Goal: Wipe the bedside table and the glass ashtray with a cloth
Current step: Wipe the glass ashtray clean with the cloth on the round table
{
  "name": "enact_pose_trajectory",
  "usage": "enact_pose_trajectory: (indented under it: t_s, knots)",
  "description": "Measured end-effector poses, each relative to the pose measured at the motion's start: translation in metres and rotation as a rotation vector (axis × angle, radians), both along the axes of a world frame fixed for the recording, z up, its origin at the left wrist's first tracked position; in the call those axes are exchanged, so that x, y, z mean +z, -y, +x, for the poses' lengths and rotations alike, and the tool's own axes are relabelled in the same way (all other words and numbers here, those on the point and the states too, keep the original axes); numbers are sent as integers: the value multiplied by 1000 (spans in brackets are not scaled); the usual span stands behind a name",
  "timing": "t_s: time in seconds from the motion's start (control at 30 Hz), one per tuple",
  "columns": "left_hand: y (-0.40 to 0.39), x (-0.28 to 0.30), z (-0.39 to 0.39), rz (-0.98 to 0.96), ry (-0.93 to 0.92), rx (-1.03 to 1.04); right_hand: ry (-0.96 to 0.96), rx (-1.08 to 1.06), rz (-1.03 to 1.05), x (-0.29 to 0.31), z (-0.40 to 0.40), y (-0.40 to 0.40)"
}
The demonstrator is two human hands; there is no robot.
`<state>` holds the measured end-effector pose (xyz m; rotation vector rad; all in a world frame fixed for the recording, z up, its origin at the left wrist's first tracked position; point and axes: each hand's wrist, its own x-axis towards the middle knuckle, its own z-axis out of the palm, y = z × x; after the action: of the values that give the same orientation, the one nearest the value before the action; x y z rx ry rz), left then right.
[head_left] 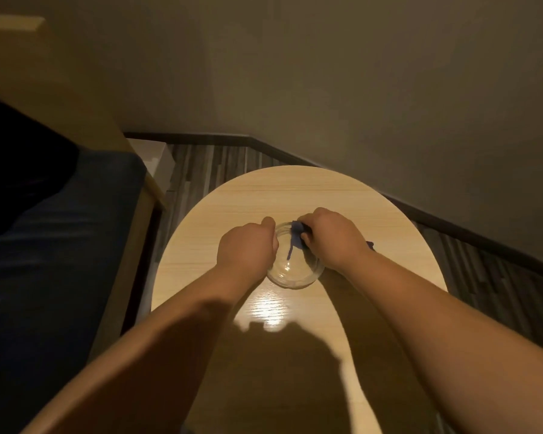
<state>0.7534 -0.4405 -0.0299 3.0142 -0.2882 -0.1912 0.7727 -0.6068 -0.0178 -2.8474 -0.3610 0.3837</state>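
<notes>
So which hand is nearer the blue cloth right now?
Right. The right hand grips the blue cloth inside the glass ashtray; the left hand holds the ashtray's left rim, apart from the cloth.

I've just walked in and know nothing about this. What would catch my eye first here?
Two bare hands meet over a round glass ashtray in the middle of a pale wooden bedside table. The left hand grips the ashtray's left rim, while the right hand presses a blue cloth into its far side. A bright glare shines on the tabletop just nearer the camera.
</notes>
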Motion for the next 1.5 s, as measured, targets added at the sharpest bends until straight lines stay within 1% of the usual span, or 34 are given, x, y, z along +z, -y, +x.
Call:
enact_pose_trajectory:
  t_s: [0.13, 0.23, 0.3, 0.4, 0.47, 0.53, 0.6, 0.63, 0.7, 0.8, 0.9, 1.0, 1.1, 1.17, 1.23, 1.33, 1.43, 1.5]
  knots:
    - [4, -1, -6, -1, -11, 53, -1, -348, 133, -5, -36, 2]
    - [9, 1, -11, 22, -25, 93, 52, -553, 235, -10, -59, -9]
    - [12, 4, -14, 29, -47, 128, 68, -656, 301, -11, -68, -18]
    - [15, 5, -21, -13, -65, 226, 18, -803, 404, -11, -78, -29]
    - [15, 5, -31, -55, -52, 290, -9, -828, 429, -15, -78, -30]
    - [11, 3, -46, -125, -60, 306, -25, -734, 437, -17, -70, -20]
    - [2, 5, -60, -176, -84, 247, -100, -541, 422, -10, -54, -5]
    - [-4, 6, -64, -176, -87, 194, -142, -422, 382, -4, -43, 2]
    - [-11, 5, -58, -166, -86, 107, -173, -194, 227, 7, -21, 12]
    - [-11, 3, -29, -156, -83, 54, -135, 73, 49, 18, 5, 9]
    - [-4, 1, -6, -117, -85, -29, -103, 255, -33, 22, 17, -1]
    - [1, 1, -2, -21, -59, -72, -89, 310, -29, 21, 21, -8]
    - [5, 1, -6, 32, -23, -27, -55, 218, -15, 14, 15, -5]
    - [7, 1, -8, 28, -19, 19, -33, 74, -2, 8, 5, 3]
    - [8, 3, -10, 25, -22, 56, -40, -105, 61, 2, -11, 8]
    - [15, 5, -13, 46, -40, 60, -21, -342, 137, -3, -37, 6]
    - [18, 8, -18, 42, -65, 117, 34, -517, 199, -6, -62, -4]
    - [18, 9, -23, 33, -79, 164, 32, -597, 238, -7, -70, -9]
